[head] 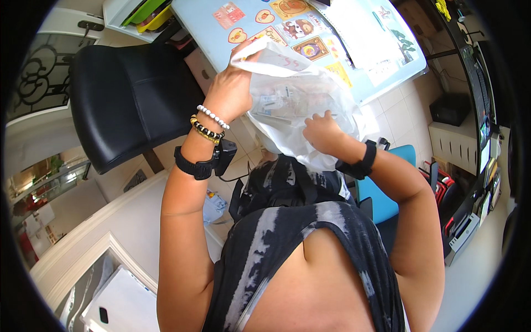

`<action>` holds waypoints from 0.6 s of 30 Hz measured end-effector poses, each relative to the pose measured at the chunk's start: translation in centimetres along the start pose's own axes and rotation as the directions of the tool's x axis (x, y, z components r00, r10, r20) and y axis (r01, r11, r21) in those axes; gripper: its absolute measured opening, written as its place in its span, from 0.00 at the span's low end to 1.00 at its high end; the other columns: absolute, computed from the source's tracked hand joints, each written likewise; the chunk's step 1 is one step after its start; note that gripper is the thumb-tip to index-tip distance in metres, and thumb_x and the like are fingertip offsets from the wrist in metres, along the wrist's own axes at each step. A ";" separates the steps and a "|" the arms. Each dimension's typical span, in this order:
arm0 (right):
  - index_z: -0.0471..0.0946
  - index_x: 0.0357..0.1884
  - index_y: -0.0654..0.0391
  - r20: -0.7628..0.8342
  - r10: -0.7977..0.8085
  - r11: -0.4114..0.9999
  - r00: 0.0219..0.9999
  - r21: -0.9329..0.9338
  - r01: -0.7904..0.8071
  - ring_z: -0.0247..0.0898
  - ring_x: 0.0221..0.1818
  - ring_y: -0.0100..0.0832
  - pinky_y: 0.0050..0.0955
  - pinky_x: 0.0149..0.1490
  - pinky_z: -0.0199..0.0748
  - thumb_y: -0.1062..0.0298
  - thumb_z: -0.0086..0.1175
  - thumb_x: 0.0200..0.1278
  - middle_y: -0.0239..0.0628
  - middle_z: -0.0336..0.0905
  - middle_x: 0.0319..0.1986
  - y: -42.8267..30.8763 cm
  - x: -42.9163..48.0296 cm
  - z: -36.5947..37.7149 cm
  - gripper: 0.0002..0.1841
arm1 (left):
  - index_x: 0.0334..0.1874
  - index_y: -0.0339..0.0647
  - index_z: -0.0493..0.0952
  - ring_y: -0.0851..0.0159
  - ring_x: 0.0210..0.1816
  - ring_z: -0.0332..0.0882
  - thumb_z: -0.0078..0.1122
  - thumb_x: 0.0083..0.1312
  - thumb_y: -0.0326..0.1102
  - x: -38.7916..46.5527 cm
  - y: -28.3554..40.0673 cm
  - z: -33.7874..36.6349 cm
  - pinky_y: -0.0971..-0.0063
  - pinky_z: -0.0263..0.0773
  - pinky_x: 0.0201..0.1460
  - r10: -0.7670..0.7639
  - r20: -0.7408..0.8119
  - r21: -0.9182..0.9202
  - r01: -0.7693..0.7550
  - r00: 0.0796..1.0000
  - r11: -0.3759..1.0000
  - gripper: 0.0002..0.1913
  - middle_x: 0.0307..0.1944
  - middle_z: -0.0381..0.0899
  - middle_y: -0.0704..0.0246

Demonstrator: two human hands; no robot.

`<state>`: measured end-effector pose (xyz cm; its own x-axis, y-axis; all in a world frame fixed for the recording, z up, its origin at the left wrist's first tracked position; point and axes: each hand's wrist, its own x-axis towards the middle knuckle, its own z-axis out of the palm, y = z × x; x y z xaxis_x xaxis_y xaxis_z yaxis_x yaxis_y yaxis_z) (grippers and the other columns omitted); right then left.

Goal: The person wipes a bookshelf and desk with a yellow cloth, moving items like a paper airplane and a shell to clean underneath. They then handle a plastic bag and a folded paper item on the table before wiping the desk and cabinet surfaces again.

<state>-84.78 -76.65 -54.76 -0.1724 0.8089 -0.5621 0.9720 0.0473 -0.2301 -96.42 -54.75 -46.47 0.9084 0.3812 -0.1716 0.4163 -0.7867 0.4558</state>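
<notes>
A white plastic bag (286, 141) hangs wide open in front of me, with red marks on its far side. My left hand (230, 91) grips the bag's upper left rim, the fingertips partly hidden behind the plastic. Inside the bag lie clear plastic packages (286, 97), one bearing a printed label. My right hand (325, 130) reaches over the near side into the bag's mouth, fingers curled close to the packages. Whether those fingers pinch anything is not clear. Beaded bracelets (211, 120) circle my left wrist, and a black strap with a small device is on each forearm.
Beyond the bag stands a light blue table (199, 25) with colourful stickers and white paper (352, 37) on top. A black padded chair (132, 95) is to the left. To the right are a blue chair (386, 182) and a dark desk (468, 162) holding a keyboard.
</notes>
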 end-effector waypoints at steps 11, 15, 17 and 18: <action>0.62 0.64 0.55 -0.058 0.385 0.885 0.921 0.307 -0.350 0.56 0.65 0.47 0.67 0.55 0.61 0.57 0.65 0.44 0.47 0.62 0.61 2.1 7.3 -4.1 0.41 | 0.68 0.36 0.55 0.44 0.58 0.68 0.57 0.46 0.23 -0.3 -1.5 -1.1 0.61 0.70 0.59 0.069 0.084 -0.100 -0.060 0.994 0.993 0.42 0.63 0.61 0.50; 0.61 0.65 0.53 0.200 0.396 0.776 0.896 0.449 -0.443 0.57 0.65 0.48 0.72 0.60 0.49 0.47 0.74 0.30 0.47 0.63 0.61 1.6 11.0 -2.9 0.54 | 0.66 0.38 0.58 0.44 0.57 0.68 0.56 0.46 0.23 -0.5 -2.0 -0.9 0.60 0.71 0.57 0.129 0.038 -0.125 -0.124 0.991 0.984 0.40 0.66 0.58 0.52; 0.66 0.63 0.53 0.328 0.350 0.806 0.877 0.371 -0.460 0.61 0.63 0.47 0.73 0.60 0.48 0.47 0.74 0.30 0.47 0.67 0.58 1.3 10.7 -2.3 0.50 | 0.67 0.38 0.57 0.44 0.58 0.67 0.56 0.46 0.23 -0.9 -2.3 -0.7 0.61 0.69 0.59 0.080 0.082 -0.135 -0.069 0.993 0.988 0.40 0.67 0.56 0.53; 0.77 0.51 0.55 0.191 0.367 0.842 0.910 0.347 -0.412 0.70 0.54 0.47 0.73 0.55 0.52 0.55 0.67 0.42 0.45 0.77 0.46 1.0 9.9 -2.0 0.30 | 0.67 0.38 0.57 0.44 0.59 0.66 0.56 0.46 0.23 -1.1 -2.4 -0.6 0.61 0.68 0.60 0.065 0.098 -0.140 -0.050 0.993 0.989 0.40 0.68 0.55 0.54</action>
<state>-85.17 -67.43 -59.02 0.1690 0.6417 -0.7481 0.8344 -0.4972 -0.2380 -98.44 -53.01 -46.84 0.9328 0.2801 -0.2267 0.3603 -0.7290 0.5820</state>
